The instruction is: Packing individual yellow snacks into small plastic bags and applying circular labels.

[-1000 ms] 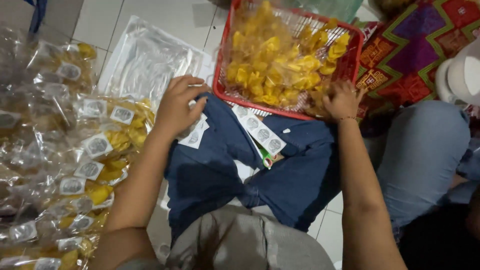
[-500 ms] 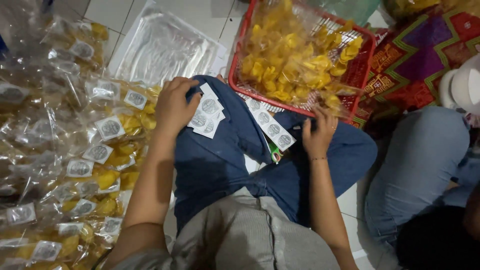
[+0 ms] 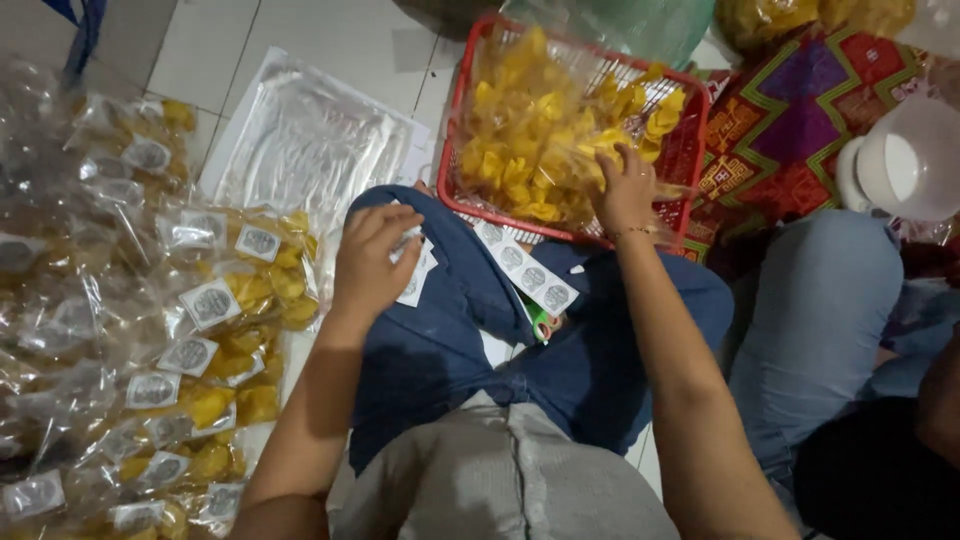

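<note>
The right hand [image 3: 625,185] is seen curled into the yellow chips [image 3: 530,140] at the near right edge of the red basket [image 3: 690,150]. The left hand [image 3: 372,262] is closed on white sticker labels [image 3: 415,275] over the left knee, whereas the label strip [image 3: 528,268] is laid between both hands, its long axis running towards the basket.

My right grip [image 3: 625,185] reaches into the yellow chips [image 3: 540,140] in the red basket [image 3: 690,150]. My left grip [image 3: 372,262] pinches white sticker sheets [image 3: 412,275] on my knee. Packed bags [image 3: 190,330] lie left.
</note>
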